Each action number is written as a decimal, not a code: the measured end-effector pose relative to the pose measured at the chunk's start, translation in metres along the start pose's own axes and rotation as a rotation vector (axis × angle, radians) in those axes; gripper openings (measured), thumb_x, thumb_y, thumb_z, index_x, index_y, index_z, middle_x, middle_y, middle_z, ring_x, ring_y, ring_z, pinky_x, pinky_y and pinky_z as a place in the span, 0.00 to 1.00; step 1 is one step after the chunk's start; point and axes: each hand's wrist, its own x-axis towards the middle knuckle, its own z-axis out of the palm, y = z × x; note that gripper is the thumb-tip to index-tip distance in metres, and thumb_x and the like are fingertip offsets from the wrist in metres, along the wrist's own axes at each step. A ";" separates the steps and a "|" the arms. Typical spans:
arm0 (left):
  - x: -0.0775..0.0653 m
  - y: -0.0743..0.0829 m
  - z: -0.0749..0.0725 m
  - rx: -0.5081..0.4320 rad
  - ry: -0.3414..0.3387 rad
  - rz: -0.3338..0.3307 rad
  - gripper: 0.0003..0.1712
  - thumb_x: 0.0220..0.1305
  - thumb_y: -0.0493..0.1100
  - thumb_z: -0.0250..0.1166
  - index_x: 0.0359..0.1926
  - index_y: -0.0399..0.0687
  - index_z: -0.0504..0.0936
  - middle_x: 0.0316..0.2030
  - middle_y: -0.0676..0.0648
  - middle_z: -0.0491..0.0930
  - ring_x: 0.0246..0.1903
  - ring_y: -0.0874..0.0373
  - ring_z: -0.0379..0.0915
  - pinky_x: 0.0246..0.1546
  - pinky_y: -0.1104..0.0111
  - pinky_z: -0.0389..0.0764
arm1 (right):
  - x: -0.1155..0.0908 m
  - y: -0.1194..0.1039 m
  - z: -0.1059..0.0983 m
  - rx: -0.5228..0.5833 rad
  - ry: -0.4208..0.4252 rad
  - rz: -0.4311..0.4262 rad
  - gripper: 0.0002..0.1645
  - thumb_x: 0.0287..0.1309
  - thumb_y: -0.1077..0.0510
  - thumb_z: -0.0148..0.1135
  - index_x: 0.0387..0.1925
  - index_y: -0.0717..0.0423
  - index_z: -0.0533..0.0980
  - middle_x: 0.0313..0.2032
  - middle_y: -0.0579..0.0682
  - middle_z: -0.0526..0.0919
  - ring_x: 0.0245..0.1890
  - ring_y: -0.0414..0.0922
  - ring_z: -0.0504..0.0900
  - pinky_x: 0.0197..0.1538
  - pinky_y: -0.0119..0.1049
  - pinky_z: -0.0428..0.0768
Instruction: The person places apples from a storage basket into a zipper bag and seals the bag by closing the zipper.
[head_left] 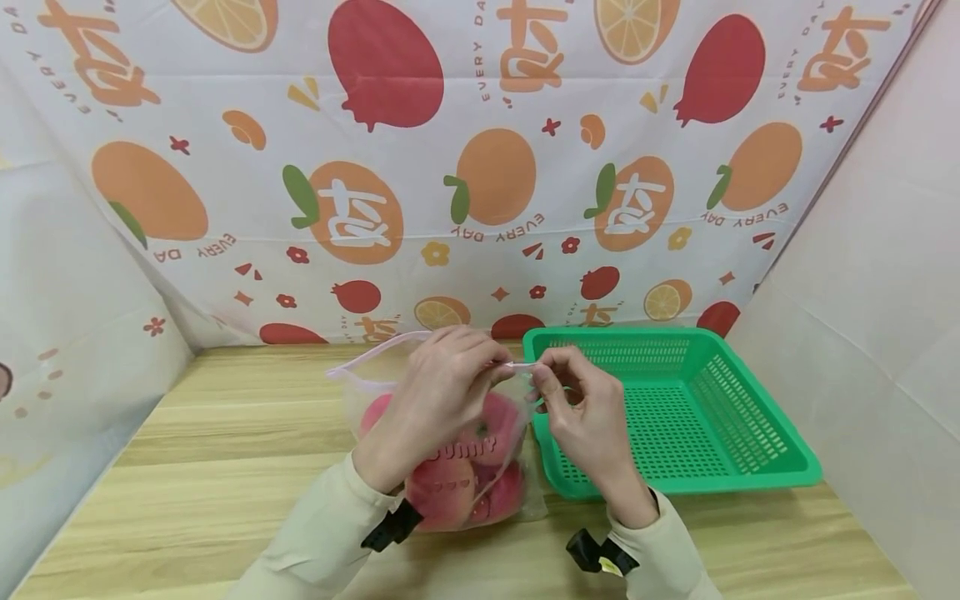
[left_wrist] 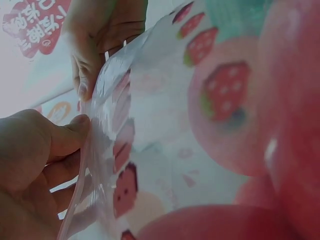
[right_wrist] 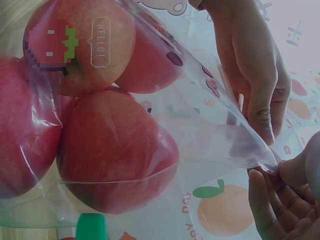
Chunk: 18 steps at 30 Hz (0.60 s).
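Observation:
A clear zip bag [head_left: 529, 503] printed with strawberries and lettering stands on the table, with several pink-red peaches [right_wrist: 117, 150] inside. Its lilac zip strip [head_left: 382, 343] gapes at the left end. My left hand [head_left: 442, 396] pinches the strip toward the right end of the mouth, thumb against fingers. Just beside it, my right hand [head_left: 592, 408] pinches the corner of the same strip between thumb and forefinger. In the right wrist view the bag's edge runs taut to the fingertips [right_wrist: 292, 170] of that hand. My left forearm hides part of the peaches in the head view.
A green plastic basket [head_left: 772, 429] with perforated walls stands to the right of the bag, close to my right hand. The wood-grain table [head_left: 225, 467] extends to the left. A fruit-printed cloth [head_left: 495, 275] hangs behind, and pale sheeting covers both sides.

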 end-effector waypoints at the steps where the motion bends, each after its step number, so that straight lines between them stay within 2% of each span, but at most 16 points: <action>1: -0.001 -0.001 0.000 0.002 -0.001 -0.001 0.03 0.63 0.40 0.73 0.34 0.46 0.87 0.31 0.52 0.86 0.37 0.56 0.81 0.55 0.60 0.80 | 0.000 0.000 0.000 0.000 0.000 0.002 0.05 0.70 0.61 0.61 0.40 0.60 0.79 0.27 0.48 0.83 0.23 0.43 0.83 0.26 0.38 0.85; 6: -0.003 -0.003 -0.002 0.002 -0.004 -0.010 0.03 0.62 0.40 0.73 0.34 0.46 0.87 0.30 0.52 0.86 0.35 0.56 0.79 0.52 0.61 0.81 | -0.001 0.000 -0.001 0.008 0.007 0.026 0.04 0.69 0.62 0.62 0.40 0.61 0.79 0.27 0.50 0.83 0.24 0.39 0.83 0.28 0.37 0.86; 11: -0.005 -0.005 -0.004 0.007 0.000 -0.009 0.03 0.61 0.39 0.75 0.34 0.46 0.87 0.31 0.52 0.86 0.35 0.55 0.80 0.51 0.61 0.82 | -0.002 0.000 -0.001 0.007 0.012 0.030 0.04 0.69 0.63 0.62 0.40 0.62 0.79 0.28 0.49 0.83 0.24 0.39 0.83 0.27 0.38 0.86; 18: -0.008 -0.007 -0.005 0.030 0.009 0.004 0.04 0.59 0.38 0.75 0.33 0.46 0.87 0.29 0.52 0.86 0.35 0.55 0.80 0.48 0.60 0.82 | -0.003 0.001 -0.001 0.002 0.015 0.028 0.01 0.68 0.65 0.63 0.40 0.59 0.79 0.28 0.47 0.83 0.24 0.39 0.82 0.27 0.35 0.85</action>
